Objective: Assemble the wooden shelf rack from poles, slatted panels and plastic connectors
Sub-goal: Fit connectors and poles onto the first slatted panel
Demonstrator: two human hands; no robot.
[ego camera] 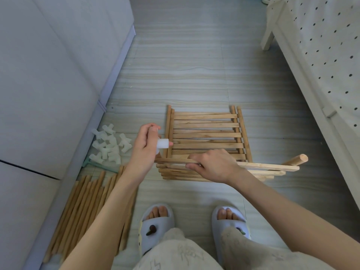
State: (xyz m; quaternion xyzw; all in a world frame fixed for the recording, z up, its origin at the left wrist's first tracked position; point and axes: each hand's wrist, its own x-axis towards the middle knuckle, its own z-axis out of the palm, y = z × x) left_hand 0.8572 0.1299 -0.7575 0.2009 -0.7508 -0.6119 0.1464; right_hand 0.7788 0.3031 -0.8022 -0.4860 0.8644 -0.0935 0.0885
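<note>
Two hands at stack of slatted pale-wood panels (206, 133) on floor: left hand (145, 145) grips white plastic connector (163, 143) at stack's left edge; right hand (212, 165) grips round wooden pole (296, 159) across stack's near edge. Loose connectors (109, 144) left of stack.

You look down at a pale striped floor (185, 75); a grey cabinet (48, 75) stands to your left, a cream bed frame (288, 55) with dotted bedding (331, 45) to your right.

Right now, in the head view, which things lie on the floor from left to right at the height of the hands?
Connector pile → left hand with a connector → slatted panels → pole end → bed frame.
</note>
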